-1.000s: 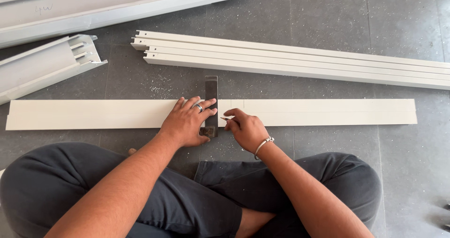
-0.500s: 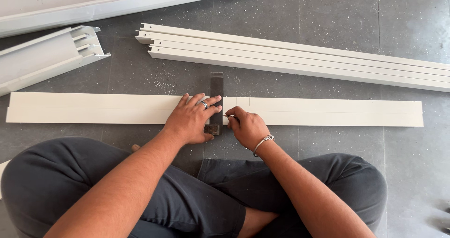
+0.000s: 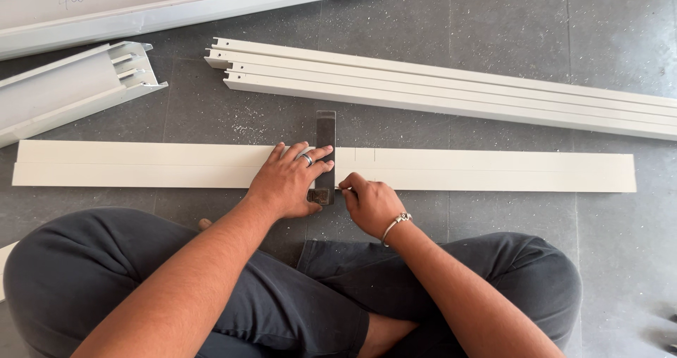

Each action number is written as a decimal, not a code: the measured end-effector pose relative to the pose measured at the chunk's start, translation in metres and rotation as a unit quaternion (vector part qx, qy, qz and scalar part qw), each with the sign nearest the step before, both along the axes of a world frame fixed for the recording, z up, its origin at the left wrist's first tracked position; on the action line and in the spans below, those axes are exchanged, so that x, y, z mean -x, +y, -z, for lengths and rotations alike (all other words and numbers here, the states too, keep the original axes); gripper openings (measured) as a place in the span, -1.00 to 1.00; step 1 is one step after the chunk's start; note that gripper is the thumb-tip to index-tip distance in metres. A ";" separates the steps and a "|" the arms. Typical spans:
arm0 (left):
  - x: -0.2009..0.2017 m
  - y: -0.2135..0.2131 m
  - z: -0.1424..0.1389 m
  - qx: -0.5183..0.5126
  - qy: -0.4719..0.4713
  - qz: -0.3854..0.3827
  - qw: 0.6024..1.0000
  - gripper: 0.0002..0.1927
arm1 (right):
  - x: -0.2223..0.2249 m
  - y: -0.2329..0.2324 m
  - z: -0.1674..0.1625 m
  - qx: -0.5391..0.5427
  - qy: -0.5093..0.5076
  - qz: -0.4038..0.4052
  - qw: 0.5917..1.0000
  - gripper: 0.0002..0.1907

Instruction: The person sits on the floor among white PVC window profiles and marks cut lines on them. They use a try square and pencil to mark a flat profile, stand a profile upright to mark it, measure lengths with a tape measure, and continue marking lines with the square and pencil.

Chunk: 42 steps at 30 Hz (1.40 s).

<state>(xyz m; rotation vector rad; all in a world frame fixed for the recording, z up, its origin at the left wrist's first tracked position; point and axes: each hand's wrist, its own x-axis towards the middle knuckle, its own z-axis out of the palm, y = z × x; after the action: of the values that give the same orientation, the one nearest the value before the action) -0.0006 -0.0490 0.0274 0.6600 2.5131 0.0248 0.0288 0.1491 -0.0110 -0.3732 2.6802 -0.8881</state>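
The grey tiled floor [image 3: 493,19] filled the view, flecked with pale dust. Across its top left corner ran a long grey-white beam [image 3: 176,5], and below that a shorter channel section [image 3: 70,90] lay at a slant. A bundle of white profiles [image 3: 451,90] stretched from the upper middle toward the right edge. Nearer the seated person, whose crossed legs in dark trousers [image 3: 282,294] took up the bottom, a flat white strip [image 3: 493,171] lay from left to right.

A dark metal square [image 3: 325,136] stood across that strip at a right angle, its far end reaching past the strip's upper edge and its near end at the lower edge. The left hand [image 3: 285,185], a ring on one finger, lay spread and flat over the strip, fingers pressing on the square's left side rather than curling round it. The right hand [image 3: 370,206], a bracelet at its wrist, sat just beside the square's near end, its fingers pinched narrow on a thin marking tool [image 3: 341,188] whose tip met the strip's lower edge just beside the square.
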 end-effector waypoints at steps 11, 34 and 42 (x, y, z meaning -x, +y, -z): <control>0.000 0.002 0.000 0.017 -0.008 0.004 1.000 -0.03 | 0.005 0.008 -0.002 0.027 -0.068 0.081 0.994 -0.80; 0.001 0.003 -0.003 0.026 -0.013 -0.003 1.000 -0.03 | 0.037 -0.007 0.024 0.031 0.038 0.105 0.993 -0.87; 0.000 0.004 -0.002 0.027 -0.012 0.000 1.000 -0.03 | 0.038 -0.007 0.022 0.025 0.024 0.100 0.994 -0.87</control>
<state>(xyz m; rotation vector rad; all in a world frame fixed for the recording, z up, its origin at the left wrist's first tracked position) -0.0001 -0.0451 0.0292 0.6336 2.4820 -0.0347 -0.0090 0.1425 -0.0327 -0.1384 2.7797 -1.0170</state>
